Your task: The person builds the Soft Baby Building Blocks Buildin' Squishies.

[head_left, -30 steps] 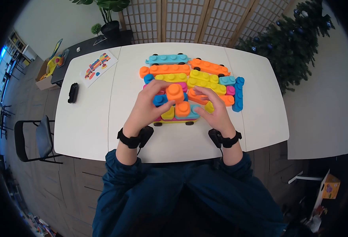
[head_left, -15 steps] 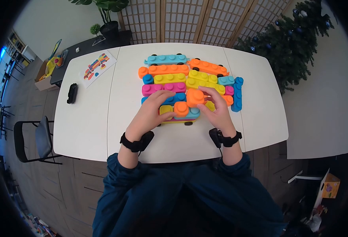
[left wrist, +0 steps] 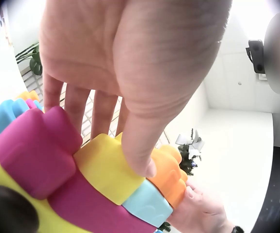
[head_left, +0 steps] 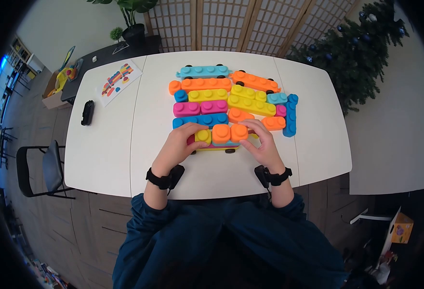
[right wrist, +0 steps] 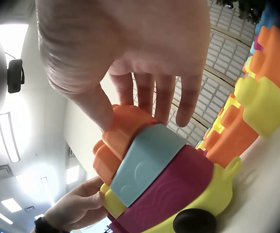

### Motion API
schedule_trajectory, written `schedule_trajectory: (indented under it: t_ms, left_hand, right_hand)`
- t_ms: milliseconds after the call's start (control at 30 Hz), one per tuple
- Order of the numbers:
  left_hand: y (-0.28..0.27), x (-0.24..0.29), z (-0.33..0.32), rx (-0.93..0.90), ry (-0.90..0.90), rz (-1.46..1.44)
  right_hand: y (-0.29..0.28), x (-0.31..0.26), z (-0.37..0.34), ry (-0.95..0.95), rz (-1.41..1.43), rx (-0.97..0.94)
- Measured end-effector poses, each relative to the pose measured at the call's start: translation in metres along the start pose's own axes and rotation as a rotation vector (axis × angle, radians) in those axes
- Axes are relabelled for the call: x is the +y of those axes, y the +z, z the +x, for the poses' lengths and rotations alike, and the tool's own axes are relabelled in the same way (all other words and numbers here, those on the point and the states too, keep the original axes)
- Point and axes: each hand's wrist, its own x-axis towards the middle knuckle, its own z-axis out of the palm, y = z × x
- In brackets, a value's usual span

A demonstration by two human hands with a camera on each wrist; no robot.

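Observation:
A toy-block vehicle on a yellow wheeled base [right wrist: 222, 187] stands near the table's front. Over the base lies a magenta layer [right wrist: 178, 187], topped by a light blue block [right wrist: 147, 158], a yellow block [head_left: 203, 136] and a raised magenta block [left wrist: 35, 150] at the left end. Two orange blocks sit side by side on the light blue one. My right hand [head_left: 264, 143] grips the right orange block [head_left: 239, 133], thumb near, fingers behind. With thumb in front and fingers behind, my left hand [head_left: 175, 145] holds the yellow block, beside the left orange block [head_left: 221, 133].
Behind the vehicle lie rows of blocks, among them a long blue block [head_left: 200, 121], magenta, yellow and orange ones, and an upright-lying blue block [head_left: 290, 115] at right. Farther left are a printed picture sheet [head_left: 120, 83] and a black object [head_left: 88, 113].
The orange block passed from my left hand to my right, then came down onto the light blue block beside the other orange one. My left hand has moved down to the yellow block.

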Motion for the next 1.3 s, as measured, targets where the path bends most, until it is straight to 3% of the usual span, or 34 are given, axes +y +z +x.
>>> schedule_trajectory:
  t_ms: [467,633,867,933,1033,1300]
  left_hand:
    - [0.004,-0.001,-0.002,0.016,0.002,-0.015]
    - [0.001,-0.002,0.004,-0.112,-0.001,0.137]
    - [0.013,-0.02,0.011,-0.136,-0.062,0.223]
    - [0.016,-0.023,0.009,-0.122,-0.063,0.293]
    - [0.017,-0.025,0.009,-0.145,-0.112,0.306]
    - [0.02,-0.031,0.005,-0.072,-0.033,0.335]
  right_hand:
    - [0.007,0.021,-0.009,0.093,0.16,0.017]
    - [0.005,0.012,-0.007,0.17,0.164,-0.045]
    - [-0.001,0.013,-0.004,0.199,0.153,-0.056]
    - [-0.002,0.014,-0.005,0.356,0.048,-0.132]
    - [0.003,0.026,-0.009,0.375,-0.105,-0.186]
    - [0.011,0.037,-0.008,0.446,-0.015,-0.204]
